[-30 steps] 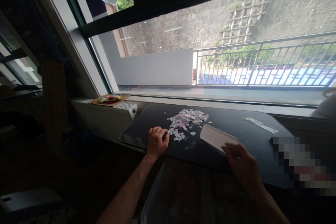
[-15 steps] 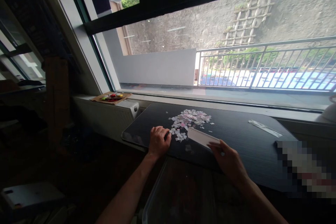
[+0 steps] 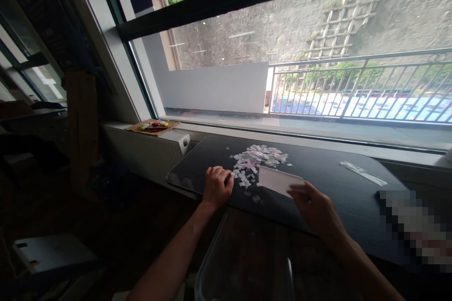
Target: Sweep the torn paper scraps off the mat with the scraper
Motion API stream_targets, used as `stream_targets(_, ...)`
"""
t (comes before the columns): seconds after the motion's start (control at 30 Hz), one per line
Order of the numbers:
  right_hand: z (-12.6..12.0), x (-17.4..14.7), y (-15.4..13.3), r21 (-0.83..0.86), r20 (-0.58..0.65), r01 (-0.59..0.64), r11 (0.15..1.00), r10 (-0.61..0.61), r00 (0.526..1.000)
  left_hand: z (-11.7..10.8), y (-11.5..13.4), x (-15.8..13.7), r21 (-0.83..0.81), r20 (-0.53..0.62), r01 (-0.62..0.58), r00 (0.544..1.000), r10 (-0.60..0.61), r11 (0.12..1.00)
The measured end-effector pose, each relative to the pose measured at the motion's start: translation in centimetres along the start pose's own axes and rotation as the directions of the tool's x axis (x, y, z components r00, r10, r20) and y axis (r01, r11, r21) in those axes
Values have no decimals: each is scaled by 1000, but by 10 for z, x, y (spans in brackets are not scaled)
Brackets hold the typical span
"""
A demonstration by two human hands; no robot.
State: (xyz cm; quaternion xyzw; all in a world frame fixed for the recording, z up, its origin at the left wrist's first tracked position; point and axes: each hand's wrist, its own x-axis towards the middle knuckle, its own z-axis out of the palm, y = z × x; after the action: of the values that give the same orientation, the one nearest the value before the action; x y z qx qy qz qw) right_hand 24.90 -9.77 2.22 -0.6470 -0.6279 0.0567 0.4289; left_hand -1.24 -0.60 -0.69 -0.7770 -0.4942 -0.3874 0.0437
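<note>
Closer to the paper pile [image 3: 261, 155] than a second ago, our pale card [image 3: 280, 181] sits at its near right fringe.

Our right hand [image 3: 316, 209], to the pile's right, pinches the card's outer end between thumb and fingers; our left hand [image 3: 216, 188] curls its fingers just left of the pile, and we cannot tell whether they grip anything. We judge that such light paper scatters easily, so we do best with the card's lower edge flat on the dark table [image 3: 318, 160] and slow, short strokes. A few loose scraps [image 3: 256, 199] lie on our side of the pile; thin strips [image 3: 363, 173] lie well to its right, and a clear container [image 3: 202, 273] stands nearer us than it.
</note>
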Motion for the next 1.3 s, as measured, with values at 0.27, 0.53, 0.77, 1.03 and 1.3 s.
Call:
stream_targets(0.27, -12, -4, 4, -52, -27, -31, 998, 30, 999, 1, -1, -1, 2, 2, 5, 1000, -5, 1000)
stream_targets(0.53, 6, 11, -11, -99, -8, 9, 995, -10, 1000, 0, -1, 0, 17, 2, -6, 1000, 6, 1000)
stream_targets(0.77, 3, 18, -17, -169, 9, 4, 986, -3, 1000, 0, 0, -1, 3, 7, 9, 1000, -9, 1000)
stream_targets(1.03, 11, 12, -30, -37, 28, 94, 995, -93, 995, -1, 1, -1, 6, 20, 11, 1000, -11, 1000)
stream_targets(1.3, 4, 14, -22, -97, 59, 17, 995, -11, 998, 0, 2, 0, 6, 9, 10, 1000, -10, 1000)
